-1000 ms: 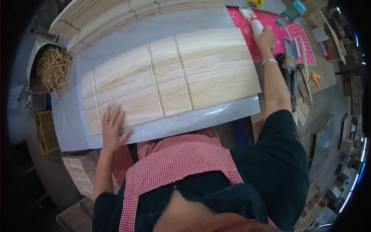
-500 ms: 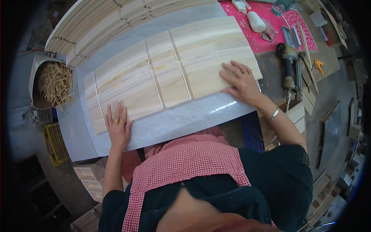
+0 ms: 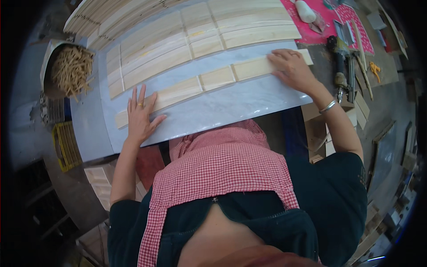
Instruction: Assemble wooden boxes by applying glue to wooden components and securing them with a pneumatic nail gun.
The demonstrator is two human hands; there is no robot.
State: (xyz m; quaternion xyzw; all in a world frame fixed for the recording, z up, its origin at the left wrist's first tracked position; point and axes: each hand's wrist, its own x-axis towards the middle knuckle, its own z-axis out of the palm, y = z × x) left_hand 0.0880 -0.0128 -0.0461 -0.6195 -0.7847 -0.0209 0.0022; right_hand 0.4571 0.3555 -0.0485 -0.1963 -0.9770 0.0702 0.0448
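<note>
A narrow pale wooden slat [image 3: 218, 80] with crosswise grooves lies across the grey marbled tabletop [image 3: 222, 104], apart from the other slats. My left hand [image 3: 141, 116] rests on its left part, fingers spread and thumb out toward me. At the slat's right end, my right hand [image 3: 294, 71] has its fingers bent over the wood, gripping it; its fingertips are partly hidden. Beyond lies a group of similar grooved slats [image 3: 155, 49], side by side with their grooves lined up.
Stacked wooden strips [image 3: 120, 20] stand at the far left. A container [image 3: 50, 66] of wood offcuts [image 3: 73, 66] is left of the slats. On the right are an air tool [image 3: 340, 62], a white bottle [image 3: 305, 11] on a pink cloth and an orange clamp [image 3: 375, 70].
One slat has come away from the group toward me, leaving a gap of tabletop. Both hands now lie on this slat, and my right hand has curled its fingers. The view has shifted.
</note>
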